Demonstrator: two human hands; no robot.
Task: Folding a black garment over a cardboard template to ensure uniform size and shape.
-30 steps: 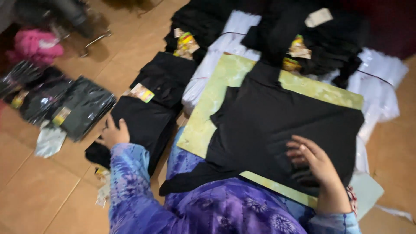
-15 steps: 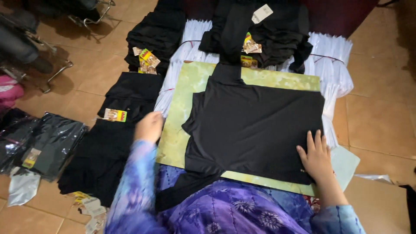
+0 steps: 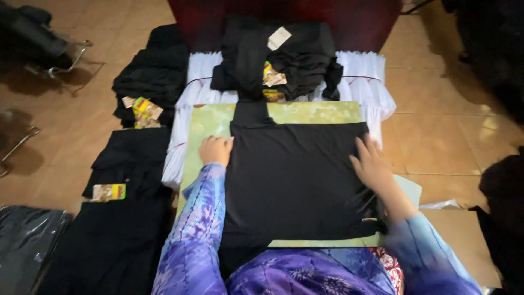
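Observation:
A black garment lies flat on a pale green board over my lap. My left hand rests at the garment's upper left edge, fingers curled onto the cloth. My right hand lies flat with fingers spread on the garment's right side. Purple patterned sleeves cover both arms.
A heap of black garments with paper tags sits beyond the board on white bundles. More folded black garments with tags lie on the tiled floor to the left, another stack behind them. Plastic-wrapped packs are at bottom left.
My left hand moved from the floor pile on the left onto the garment's left edge. My right hand slid up from the lower right corner. The view swung to the right and centred.

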